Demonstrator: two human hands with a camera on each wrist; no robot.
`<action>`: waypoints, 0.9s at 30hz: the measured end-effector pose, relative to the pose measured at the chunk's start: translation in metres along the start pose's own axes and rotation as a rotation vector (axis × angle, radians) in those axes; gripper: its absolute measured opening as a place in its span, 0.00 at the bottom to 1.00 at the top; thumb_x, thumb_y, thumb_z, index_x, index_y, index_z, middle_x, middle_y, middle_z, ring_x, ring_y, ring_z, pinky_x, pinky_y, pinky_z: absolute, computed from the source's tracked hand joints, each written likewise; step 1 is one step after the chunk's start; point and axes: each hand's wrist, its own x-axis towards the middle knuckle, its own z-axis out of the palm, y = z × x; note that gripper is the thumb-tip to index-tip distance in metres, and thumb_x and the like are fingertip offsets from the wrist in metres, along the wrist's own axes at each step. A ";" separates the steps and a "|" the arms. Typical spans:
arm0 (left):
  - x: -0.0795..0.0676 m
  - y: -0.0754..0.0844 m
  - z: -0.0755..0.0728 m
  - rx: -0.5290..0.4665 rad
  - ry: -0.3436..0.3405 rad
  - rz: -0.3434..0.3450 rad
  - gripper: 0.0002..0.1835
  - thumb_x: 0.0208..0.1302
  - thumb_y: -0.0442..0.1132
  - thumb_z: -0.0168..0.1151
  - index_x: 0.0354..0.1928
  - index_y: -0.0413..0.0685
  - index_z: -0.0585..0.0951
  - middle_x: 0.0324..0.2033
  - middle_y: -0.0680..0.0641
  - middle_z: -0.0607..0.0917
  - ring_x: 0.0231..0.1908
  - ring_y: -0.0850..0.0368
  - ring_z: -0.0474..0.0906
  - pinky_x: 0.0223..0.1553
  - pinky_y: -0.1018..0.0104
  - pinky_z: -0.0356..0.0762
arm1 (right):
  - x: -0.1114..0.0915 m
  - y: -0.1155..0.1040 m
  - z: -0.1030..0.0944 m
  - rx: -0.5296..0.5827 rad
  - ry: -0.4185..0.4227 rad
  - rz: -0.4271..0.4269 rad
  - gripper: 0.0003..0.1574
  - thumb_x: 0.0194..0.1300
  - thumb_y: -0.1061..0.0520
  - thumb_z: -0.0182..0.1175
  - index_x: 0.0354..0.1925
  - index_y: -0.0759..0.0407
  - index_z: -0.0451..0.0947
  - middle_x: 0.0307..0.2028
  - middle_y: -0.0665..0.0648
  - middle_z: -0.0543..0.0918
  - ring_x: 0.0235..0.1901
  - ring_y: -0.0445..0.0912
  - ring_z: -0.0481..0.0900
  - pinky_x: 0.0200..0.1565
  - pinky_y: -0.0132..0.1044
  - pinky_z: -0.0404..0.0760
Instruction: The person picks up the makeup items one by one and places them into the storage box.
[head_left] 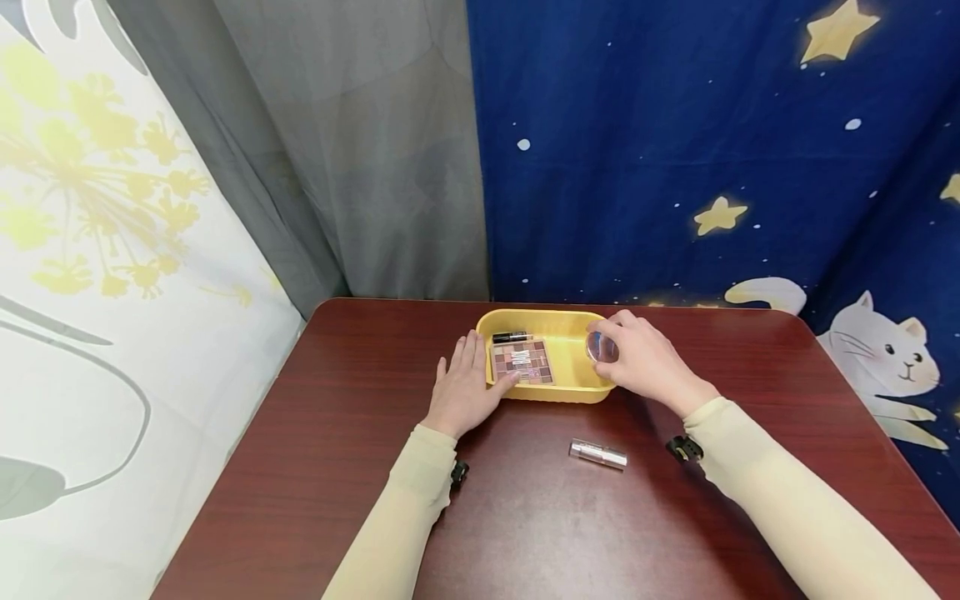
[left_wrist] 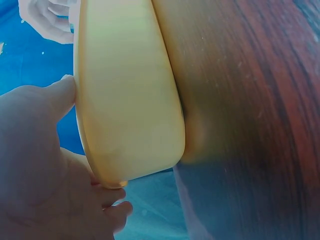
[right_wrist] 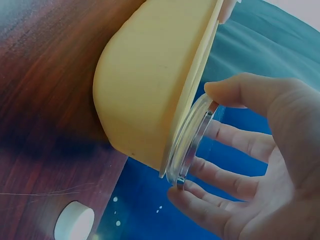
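Observation:
My right hand (head_left: pixel 648 354) pinches a round, clear-lidded compact (right_wrist: pixel 189 145) between thumb and fingertips, on edge at the right end of a yellow plastic basket (head_left: pixel 540 395). In the right wrist view the compact overlaps the basket's rim. My left hand (head_left: pixel 467 387) rests at the basket's left end, fingers extended along the side and thumb over the near rim. Inside the basket, toward the left, lie an eyeshadow palette (head_left: pixel 532 372) with many small pans and a small black tube (head_left: pixel 508 337) behind it.
A silver lipstick-like tube (head_left: pixel 597 454) lies on the dark red wooden table (head_left: pixel 360 467), in front of the basket. The right wrist view also shows a short white cylinder (right_wrist: pixel 75 221) on the tabletop. Grey and blue curtains (head_left: pixel 630 167) hang along the table's far edge.

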 end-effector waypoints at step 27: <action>0.000 0.001 0.000 0.005 0.003 0.008 0.53 0.69 0.72 0.47 0.80 0.41 0.48 0.79 0.43 0.48 0.77 0.44 0.44 0.71 0.38 0.47 | 0.029 -0.008 0.016 -0.084 -0.221 -0.186 0.22 0.43 0.52 0.75 0.42 0.48 0.85 0.32 0.53 0.75 0.27 0.47 0.74 0.27 0.42 0.73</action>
